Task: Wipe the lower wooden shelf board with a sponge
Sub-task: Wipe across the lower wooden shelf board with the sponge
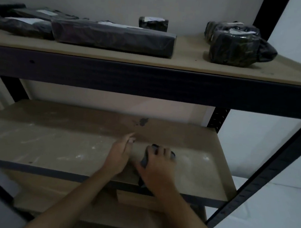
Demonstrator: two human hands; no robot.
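Observation:
The lower wooden shelf board [52, 141] is brown and streaked with pale dust, with a dark stain [142, 122] near its back middle. My right hand [156, 169] presses down on a dark sponge [144, 161] at the board's front middle, and only the sponge's edges show between and under my fingers. Just to the left of it, my left hand [119, 155] rests on the board with the fingers loosely curled and nothing in them.
The upper shelf [187, 59] carries several black wrapped parcels [113, 36]. Its dark metal beam [149, 81] hangs above the lower board. A slanted black post [261, 174] stands at the right. More boards and a box [138, 200] lie below.

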